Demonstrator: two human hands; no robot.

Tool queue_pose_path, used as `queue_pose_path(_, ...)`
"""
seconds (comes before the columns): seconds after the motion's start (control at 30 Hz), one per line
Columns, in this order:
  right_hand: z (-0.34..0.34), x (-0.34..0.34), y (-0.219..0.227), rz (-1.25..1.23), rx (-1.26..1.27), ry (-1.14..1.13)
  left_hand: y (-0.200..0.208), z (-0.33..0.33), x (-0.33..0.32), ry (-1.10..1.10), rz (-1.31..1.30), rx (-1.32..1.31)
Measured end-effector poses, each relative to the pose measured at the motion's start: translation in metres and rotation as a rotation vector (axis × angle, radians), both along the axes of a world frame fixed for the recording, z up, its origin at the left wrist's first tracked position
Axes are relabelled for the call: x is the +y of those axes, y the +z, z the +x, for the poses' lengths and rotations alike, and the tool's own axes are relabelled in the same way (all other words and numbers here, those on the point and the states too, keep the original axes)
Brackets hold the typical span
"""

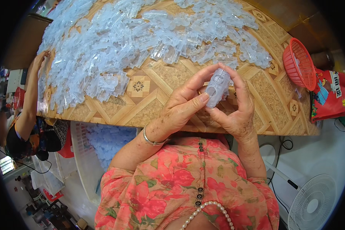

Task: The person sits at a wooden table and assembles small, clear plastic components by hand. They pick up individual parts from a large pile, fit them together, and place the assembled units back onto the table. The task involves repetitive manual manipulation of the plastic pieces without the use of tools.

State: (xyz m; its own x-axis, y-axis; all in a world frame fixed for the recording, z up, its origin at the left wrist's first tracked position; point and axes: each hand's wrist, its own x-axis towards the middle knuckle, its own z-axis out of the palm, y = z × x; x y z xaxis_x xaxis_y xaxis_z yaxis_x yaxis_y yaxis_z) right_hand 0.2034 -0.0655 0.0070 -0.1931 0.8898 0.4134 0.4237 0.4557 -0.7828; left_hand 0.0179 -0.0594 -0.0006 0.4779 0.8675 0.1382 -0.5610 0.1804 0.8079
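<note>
Both my hands meet over the near part of the table around a small stack of clear plastic pieces (218, 86), with ring shapes on its face. My left hand (186, 97) wraps its left side, thumb pressed on the lower front. On the other side, my right hand (239, 105) has its thumb at the bottom end and fingers at the top. Beyond them, a broad heap of similar clear plastic pieces (142, 42) covers much of the patterned table (159, 80).
At the right edge stand a red plastic basket (299, 63) and a red printed bag (329, 96). Another person's arm (30, 84) reaches the heap from the left. Below the table is a white crate (84, 153) of plastic pieces; a white fan (312, 205) stands lower right.
</note>
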Motion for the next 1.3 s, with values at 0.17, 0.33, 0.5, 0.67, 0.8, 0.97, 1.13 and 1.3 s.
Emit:
queue_pose_path(0.17,-0.002,-0.001,-0.003,-0.001,0.024,-0.008,0.006,-0.002,-0.001,0.025,0.036,0.087)
queue_pose_path(0.33,-0.003,-0.003,-0.006,-0.009,0.094,-0.003,0.006,-0.003,-0.004,0.071,0.162,0.213)
queue_pose_path(0.5,-0.003,-0.005,-0.013,-0.003,0.141,0.0,0.0,-0.004,-0.003,0.151,0.378,0.385)
queue_pose_path(0.67,-0.002,-0.003,-0.015,-0.003,0.171,0.03,0.003,-0.003,-0.007,0.188,0.424,0.464)
queue_pose_path(0.8,0.0,-0.004,-0.015,0.009,0.151,0.038,0.002,-0.003,-0.007,0.193,0.439,0.478)
queue_pose_path(0.97,0.002,-0.004,-0.016,0.01,0.127,0.041,0.001,-0.002,-0.007,0.178,0.39,0.449)
queue_pose_path(1.13,0.0,-0.004,-0.014,0.004,0.124,0.033,0.0,-0.001,-0.007,0.188,0.38,0.42)
queue_pose_path(1.3,0.0,-0.003,-0.018,-0.029,0.184,0.041,-0.003,-0.002,-0.004,0.218,0.439,0.47)
